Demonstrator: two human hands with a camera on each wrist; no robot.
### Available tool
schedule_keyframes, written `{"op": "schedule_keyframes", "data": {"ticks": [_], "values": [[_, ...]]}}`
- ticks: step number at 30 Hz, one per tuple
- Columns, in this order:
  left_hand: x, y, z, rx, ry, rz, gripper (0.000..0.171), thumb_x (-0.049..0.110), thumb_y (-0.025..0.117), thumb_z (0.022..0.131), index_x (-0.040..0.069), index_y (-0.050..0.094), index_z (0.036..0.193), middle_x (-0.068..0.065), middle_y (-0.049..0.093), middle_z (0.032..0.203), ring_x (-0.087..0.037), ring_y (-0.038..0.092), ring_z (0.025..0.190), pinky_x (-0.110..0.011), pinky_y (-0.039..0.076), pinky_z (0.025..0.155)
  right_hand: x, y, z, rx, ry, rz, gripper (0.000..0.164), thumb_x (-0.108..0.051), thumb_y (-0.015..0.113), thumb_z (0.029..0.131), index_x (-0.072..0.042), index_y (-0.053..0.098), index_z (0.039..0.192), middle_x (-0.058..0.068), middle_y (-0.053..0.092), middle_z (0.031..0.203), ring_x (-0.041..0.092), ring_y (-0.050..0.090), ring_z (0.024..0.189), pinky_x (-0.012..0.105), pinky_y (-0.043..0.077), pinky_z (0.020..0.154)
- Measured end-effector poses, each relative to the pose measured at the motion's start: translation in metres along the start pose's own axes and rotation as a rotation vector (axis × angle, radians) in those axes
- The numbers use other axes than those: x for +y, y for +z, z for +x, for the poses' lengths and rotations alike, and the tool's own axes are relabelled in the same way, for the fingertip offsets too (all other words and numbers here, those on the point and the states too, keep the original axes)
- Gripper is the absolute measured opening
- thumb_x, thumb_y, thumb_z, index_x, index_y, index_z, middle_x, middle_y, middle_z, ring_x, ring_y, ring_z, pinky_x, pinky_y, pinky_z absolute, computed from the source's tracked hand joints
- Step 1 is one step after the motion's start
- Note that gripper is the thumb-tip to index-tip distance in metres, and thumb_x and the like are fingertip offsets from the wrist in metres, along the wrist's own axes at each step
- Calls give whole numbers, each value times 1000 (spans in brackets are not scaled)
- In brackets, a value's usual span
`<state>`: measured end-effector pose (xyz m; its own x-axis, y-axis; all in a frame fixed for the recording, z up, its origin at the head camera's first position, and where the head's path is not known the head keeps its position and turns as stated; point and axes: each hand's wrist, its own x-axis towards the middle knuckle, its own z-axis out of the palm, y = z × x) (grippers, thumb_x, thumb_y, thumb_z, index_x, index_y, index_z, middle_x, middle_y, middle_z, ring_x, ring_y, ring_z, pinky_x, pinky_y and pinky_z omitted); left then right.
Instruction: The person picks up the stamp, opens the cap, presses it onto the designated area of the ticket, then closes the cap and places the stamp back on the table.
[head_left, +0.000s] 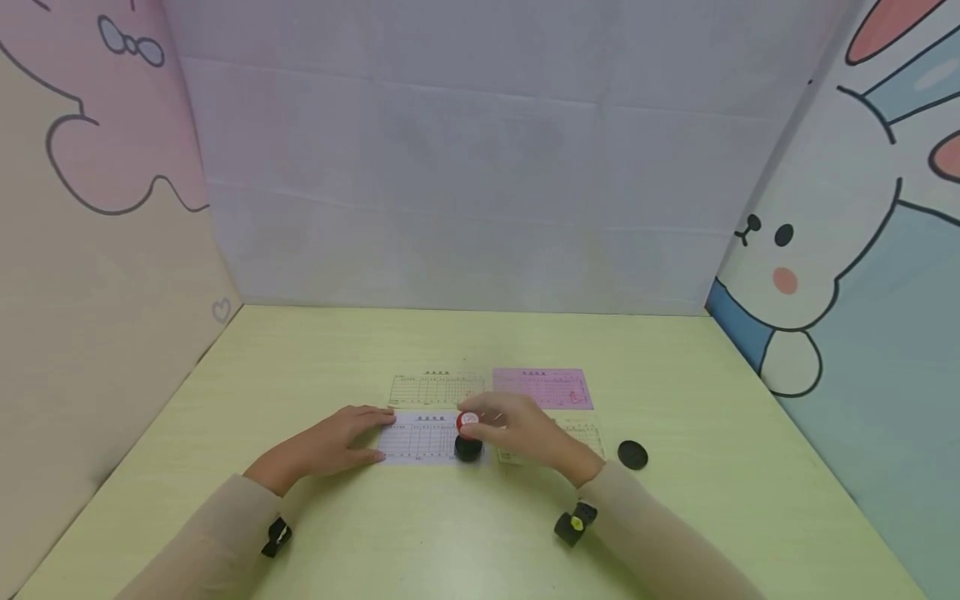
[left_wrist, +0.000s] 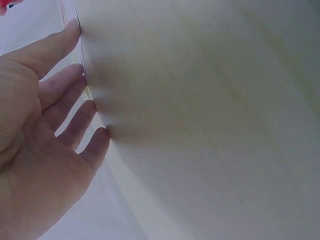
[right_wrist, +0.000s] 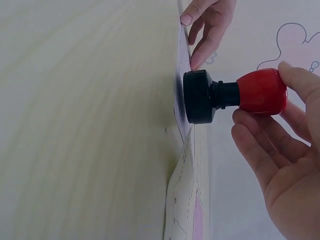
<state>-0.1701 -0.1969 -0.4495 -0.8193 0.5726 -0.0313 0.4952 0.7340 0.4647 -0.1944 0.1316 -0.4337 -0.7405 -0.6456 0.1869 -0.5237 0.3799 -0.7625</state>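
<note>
My right hand (head_left: 517,421) grips the red knob of a stamp (right_wrist: 262,91) between thumb and fingers. The stamp's round black base (right_wrist: 198,96) is right at the right part of a white printed form (head_left: 420,440), upright over it in the head view. Straight fingers of my left hand (head_left: 337,442) rest at that form's left edge; in the left wrist view, this hand (left_wrist: 55,125) has its fingertips down on the table. A pale yellow form (head_left: 585,433) lies partly hidden under my right hand, its near edge lifted in the right wrist view.
Behind the white form lie another yellow form (head_left: 435,390) and a pink form (head_left: 543,389) with a red mark at its lower right. A black round lid (head_left: 632,455) lies on the wooden table (head_left: 465,533) at right. Walls enclose the table's back and sides.
</note>
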Motion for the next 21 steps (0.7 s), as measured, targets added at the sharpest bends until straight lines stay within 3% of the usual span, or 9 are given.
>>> {"op": "schedule_keyframes", "data": {"ticks": [21], "values": [[-5, 2, 1, 4, 12, -2, 58, 26, 71, 95, -2, 52, 143, -18, 48, 149, -43, 41, 136, -59, 34, 109, 6, 4, 2, -6, -9, -7, 41, -32, 71, 96, -6, 68, 127, -4, 70, 114, 11, 68, 94, 28, 55, 84]]}}
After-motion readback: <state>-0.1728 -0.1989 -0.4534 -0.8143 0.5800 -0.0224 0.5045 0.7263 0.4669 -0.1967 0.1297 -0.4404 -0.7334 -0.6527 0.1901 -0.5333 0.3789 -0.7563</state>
